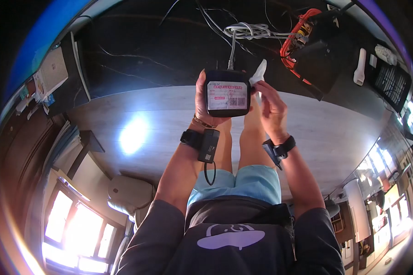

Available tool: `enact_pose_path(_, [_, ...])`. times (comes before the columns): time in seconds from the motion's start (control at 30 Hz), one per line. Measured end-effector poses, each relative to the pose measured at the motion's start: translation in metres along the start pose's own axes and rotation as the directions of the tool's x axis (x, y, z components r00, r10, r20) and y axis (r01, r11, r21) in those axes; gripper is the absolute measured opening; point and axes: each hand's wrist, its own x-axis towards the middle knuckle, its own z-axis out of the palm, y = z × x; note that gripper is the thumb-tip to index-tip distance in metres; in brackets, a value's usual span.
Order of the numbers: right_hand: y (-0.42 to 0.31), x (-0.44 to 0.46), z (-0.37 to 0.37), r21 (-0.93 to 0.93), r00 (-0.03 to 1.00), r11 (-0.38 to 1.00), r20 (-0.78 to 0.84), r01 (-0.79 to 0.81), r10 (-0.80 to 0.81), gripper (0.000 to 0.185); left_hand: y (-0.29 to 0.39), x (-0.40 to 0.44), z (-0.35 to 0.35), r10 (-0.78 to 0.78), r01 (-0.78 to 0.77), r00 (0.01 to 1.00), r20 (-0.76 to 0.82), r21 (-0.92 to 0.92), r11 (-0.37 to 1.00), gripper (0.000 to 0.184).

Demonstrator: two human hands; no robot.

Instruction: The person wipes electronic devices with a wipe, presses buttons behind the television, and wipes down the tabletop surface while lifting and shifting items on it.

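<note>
A black, round-cornered box [228,110] with a white label [226,95] printed in red and black is held up near the dark tabletop's front edge. My left hand [201,103] is wrapped round its left side and underside. A grey cable [231,57] runs from the box's far end to a loose coil [247,31]. At the box's right side, my right hand [271,106] pinches a crumpled white tissue [259,72], whose free end sticks up past the fingers. Some of the fingers behind the box are hidden.
Orange-red cable [286,52] lies on the dark table [133,50] beside a black object. A white handheld item [360,67] and a black grille [389,82] are at far right. Papers [51,73] sit at left. A chair [129,192] stands behind.
</note>
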Motion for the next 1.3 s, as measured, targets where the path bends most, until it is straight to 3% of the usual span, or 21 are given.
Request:
enact_pose_path(0.1, [0.025, -0.012, -0.003, 0.150, 0.992, 0.983, -0.055, -0.102, 0.111, 0.034, 0.002, 0.000, 0.004, -0.051, 0.051, 0.999, -0.012, 0.001, 0.999, 0.101])
enact_pose_path(0.17, [0.035, -0.022, -0.011, 0.482, 0.930, 0.811, 0.027, -0.333, 0.366, 0.025, 0.003, 0.002, -0.001, -0.059, 0.059, 0.998, -0.015, 0.006, 0.998, 0.101])
enact_pose_path(0.2, [0.033, -0.023, -0.020, 0.413, 0.889, 0.800, 0.057, -0.435, 0.454, 0.021, 0.004, 0.004, -0.003, -0.068, 0.068, 0.998, -0.011, 0.009, 0.998, 0.101])
enact_pose_path(0.27, [0.038, -0.027, -0.034, 0.445, 0.832, 0.732, 0.058, -0.516, 0.551, 0.016, 0.004, 0.004, -0.008, -0.060, 0.060, 0.998, -0.011, 0.011, 0.998, 0.099])
enact_pose_path(0.33, [0.044, -0.027, -0.052, 0.423, 0.807, 0.714, 0.077, -0.558, 0.586, 0.022, 0.006, 0.006, -0.013, -0.099, 0.100, 0.995, 0.016, -0.061, 0.993, 0.098])
enact_pose_path(0.43, [0.058, -0.030, -0.077, 0.484, 0.775, 0.633, 0.171, -0.604, 0.609, 0.022, 0.007, 0.005, -0.007, -0.080, 0.081, 0.996, 0.024, -0.022, 0.996, 0.094])
enact_pose_path(0.47, [0.063, -0.031, -0.082, 0.521, 0.749, 0.597, 0.131, -0.609, 0.650, 0.028, 0.009, 0.007, -0.008, -0.083, 0.084, 0.996, 0.032, -0.025, 0.996, 0.094])
enact_pose_path(0.53, [0.067, -0.025, -0.096, 0.550, 0.720, 0.571, 0.082, -0.609, 0.689, 0.034, 0.012, 0.011, -0.013, -0.069, 0.080, 0.992, -0.102, 0.101, 0.992, 0.090])
enact_pose_path(0.6, [0.073, -0.009, -0.110, 0.452, 0.618, 0.714, -0.367, -0.535, 0.695, 0.055, 0.010, 0.018, -0.009, -0.081, 0.087, 0.989, -0.124, 0.045, 0.995, 0.088])
enact_pose_path(0.63, [0.071, -0.002, -0.123, 0.500, 0.581, 0.649, -0.310, -0.574, 0.753, 0.076, 0.008, 0.022, -0.004, -0.047, 0.053, 0.991, -0.128, 0.045, 0.998, 0.085])
enact_pose_path(0.67, [0.069, 0.005, -0.134, 0.493, 0.583, 0.655, -0.316, -0.573, 0.748, 0.076, 0.007, 0.025, 0.002, -0.013, 0.019, 0.991, -0.133, 0.047, 0.999, 0.083])
enact_pose_path(0.73, [0.066, 0.019, -0.148, 0.526, 0.601, 0.566, -0.125, -0.635, 0.790, 0.081, 0.000, 0.033, 0.009, 0.029, -0.026, 0.997, -0.068, 0.047, 0.999, 0.080])
enact_pose_path(0.8, [0.071, 0.030, -0.150, 0.482, 0.582, 0.608, -0.223, -0.631, 0.782, 0.076, -0.002, 0.040, 0.008, 0.107, -0.102, 0.994, -0.011, 0.204, 0.974, 0.075])
enact_pose_path(0.87, [0.072, 0.042, -0.157, 0.377, 0.663, 0.607, 0.024, -0.699, 0.748, 0.062, -0.003, 0.045, 0.000, 0.148, -0.132, 0.988, -0.039, 0.268, 0.954, 0.064])
enact_pose_path(0.9, [0.072, 0.049, -0.155, 0.311, 0.683, 0.645, 0.016, -0.698, 0.730, 0.044, -0.002, 0.047, 0.000, 0.128, -0.091, 0.988, -0.089, 0.338, 0.937, 0.060])
enact_pose_path(0.93, [0.068, 0.050, -0.156, 0.309, 0.685, 0.648, 0.017, -0.696, 0.728, 0.044, -0.002, 0.048, 0.000, 0.112, -0.047, 0.984, -0.140, 0.404, 0.914, 0.057])
enact_pose_path(1.07, [0.057, 0.049, -0.165, 0.477, 0.703, 0.593, 0.078, -0.649, 0.707, 0.030, -0.014, 0.048, 0.015, 0.115, 0.019, 0.970, -0.213, 0.542, 0.840, 0.040])
enact_pose_path(1.13, [0.041, 0.052, -0.172, 0.539, 0.781, 0.648, 0.031, -0.539, 0.624, 0.026, -0.026, 0.049, 0.021, 0.230, -0.064, 0.965, -0.124, 0.740, 0.669, 0.037])
enact_pose_path(1.17, [0.031, 0.054, -0.179, 0.490, 0.746, 0.629, 0.068, -0.604, 0.663, 0.023, -0.032, 0.049, 0.023, 0.235, -0.069, 0.964, -0.123, 0.740, 0.669, 0.037])
enact_pose_path(1.27, [0.057, 0.037, -0.207, 0.538, 0.722, 0.561, 0.137, -0.630, 0.679, 0.027, -0.050, 0.057, 0.034, 0.383, -0.047, 0.911, -0.150, 0.887, 0.459, 0.033])
enact_pose_path(1.3, [0.059, 0.032, -0.213, 0.579, 0.736, 0.530, 0.194, -0.620, 0.649, 0.029, -0.063, 0.069, 0.026, 0.459, -0.215, 0.886, -0.064, 0.821, 0.529, 0.042])
